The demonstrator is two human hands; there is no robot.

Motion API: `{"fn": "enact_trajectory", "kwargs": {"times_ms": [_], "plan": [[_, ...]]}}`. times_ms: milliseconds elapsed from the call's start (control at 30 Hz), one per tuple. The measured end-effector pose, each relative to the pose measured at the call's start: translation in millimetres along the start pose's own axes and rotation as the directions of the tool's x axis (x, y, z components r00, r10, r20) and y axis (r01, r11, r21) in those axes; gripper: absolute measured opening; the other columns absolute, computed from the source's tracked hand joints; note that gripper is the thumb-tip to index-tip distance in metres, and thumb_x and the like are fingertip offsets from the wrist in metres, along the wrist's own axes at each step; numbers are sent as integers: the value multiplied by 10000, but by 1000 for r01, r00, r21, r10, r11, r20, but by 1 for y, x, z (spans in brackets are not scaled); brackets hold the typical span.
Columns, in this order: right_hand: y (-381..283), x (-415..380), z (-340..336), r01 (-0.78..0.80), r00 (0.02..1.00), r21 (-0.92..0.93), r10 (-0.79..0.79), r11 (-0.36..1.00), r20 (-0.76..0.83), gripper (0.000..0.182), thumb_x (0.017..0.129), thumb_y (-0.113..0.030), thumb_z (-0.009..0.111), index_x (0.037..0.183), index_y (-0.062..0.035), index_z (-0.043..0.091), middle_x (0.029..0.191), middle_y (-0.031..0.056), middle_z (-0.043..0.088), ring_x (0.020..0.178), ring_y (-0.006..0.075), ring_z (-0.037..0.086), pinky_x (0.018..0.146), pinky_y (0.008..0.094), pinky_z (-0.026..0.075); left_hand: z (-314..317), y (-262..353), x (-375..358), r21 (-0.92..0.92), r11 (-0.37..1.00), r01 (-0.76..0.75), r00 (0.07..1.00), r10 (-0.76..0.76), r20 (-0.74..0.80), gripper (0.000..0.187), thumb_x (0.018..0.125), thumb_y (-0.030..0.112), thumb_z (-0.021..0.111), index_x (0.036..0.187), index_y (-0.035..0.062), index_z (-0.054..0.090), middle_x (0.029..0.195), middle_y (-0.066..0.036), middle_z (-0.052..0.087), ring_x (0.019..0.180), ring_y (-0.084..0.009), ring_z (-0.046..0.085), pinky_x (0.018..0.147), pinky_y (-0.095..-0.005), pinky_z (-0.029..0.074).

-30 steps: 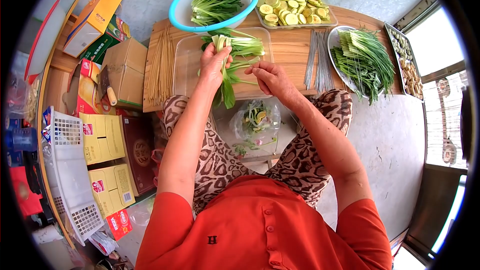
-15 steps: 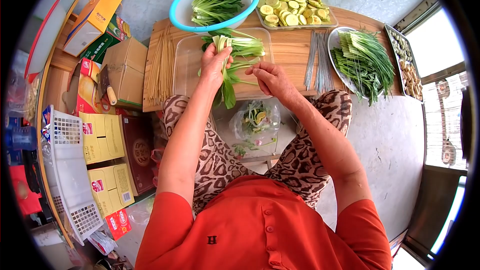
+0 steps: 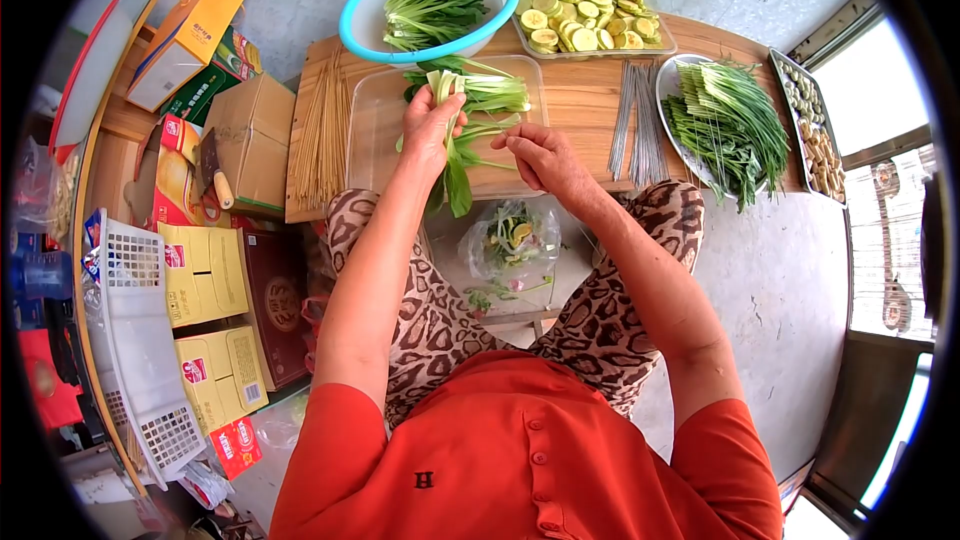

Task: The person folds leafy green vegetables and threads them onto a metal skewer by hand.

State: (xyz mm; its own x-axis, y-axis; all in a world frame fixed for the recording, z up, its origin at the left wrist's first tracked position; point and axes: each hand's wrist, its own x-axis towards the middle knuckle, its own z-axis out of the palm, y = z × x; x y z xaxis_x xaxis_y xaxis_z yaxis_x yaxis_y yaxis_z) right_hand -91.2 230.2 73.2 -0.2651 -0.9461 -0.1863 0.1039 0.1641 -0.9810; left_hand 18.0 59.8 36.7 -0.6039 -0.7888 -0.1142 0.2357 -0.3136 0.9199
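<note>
My left hand (image 3: 430,130) is closed around the pale stems of some leafy greens (image 3: 457,185), whose leaves hang down past the table's front edge. More cut greens (image 3: 495,93) lie just beyond it on a clear plastic tray (image 3: 372,155). To the right, my right hand (image 3: 543,155) is held with thumb and forefinger pinched together, close to the tray's right edge. Whatever is between those fingertips is too small to make out. A blue-rimmed bowl (image 3: 352,28) with more leafy greens (image 3: 435,8) stands behind the tray.
Bamboo skewers (image 3: 322,135) lie left of the tray, and metal skewers (image 3: 637,125) to its right. Sliced squash (image 3: 585,15) fills a tray at the back. A plate of chives (image 3: 725,125) and a dark tray (image 3: 808,125) stand right. A plastic bag (image 3: 512,240) hangs below.
</note>
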Motion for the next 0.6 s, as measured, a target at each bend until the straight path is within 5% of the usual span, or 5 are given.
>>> {"fn": "enact_trajectory", "kwargs": {"times_ms": [600], "plan": [[1,2,-2,7,1000,88,-6,996,-18,236,962,-177,447,986,-28,628,491,-48,390,388,46,324,382,219,238,6,-1,-8,201,974,-105,990,83,118,156,824,76,673,956,79,590,797,27,595,611,-66,547,512,-216,381]]}}
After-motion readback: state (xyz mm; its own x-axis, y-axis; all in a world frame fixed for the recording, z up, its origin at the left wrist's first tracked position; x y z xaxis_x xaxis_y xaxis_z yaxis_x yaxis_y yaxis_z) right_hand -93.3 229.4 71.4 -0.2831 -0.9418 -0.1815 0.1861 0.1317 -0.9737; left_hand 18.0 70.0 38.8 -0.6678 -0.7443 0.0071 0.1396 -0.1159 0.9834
